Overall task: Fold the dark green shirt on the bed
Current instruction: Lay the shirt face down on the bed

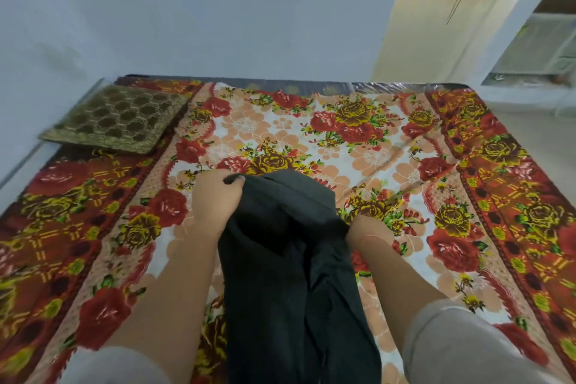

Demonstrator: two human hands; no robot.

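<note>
The left hand (216,198) is closed on the dark green shirt (290,265), its fingers (234,179) curled over the top left corner of the cloth and bunching it in a tight grip. Its back faces the camera, and the bare forearm runs down and left to a grey sleeve (115,365) at the lower edge. The right hand (366,232) meets the shirt's right edge lower down. Only its wrist and back show, since the fingers are buried in the fabric, so I cannot tell whether it grips or merely presses. Its forearm slants down and right to the other grey sleeve. The shirt hangs crumpled between the two hands, over the middle of the near half of the bed's floral sheet (389,146). A brown-gold patterned cushion (115,118) lies at the bed's far left corner, by the pale wall (202,9).
</note>
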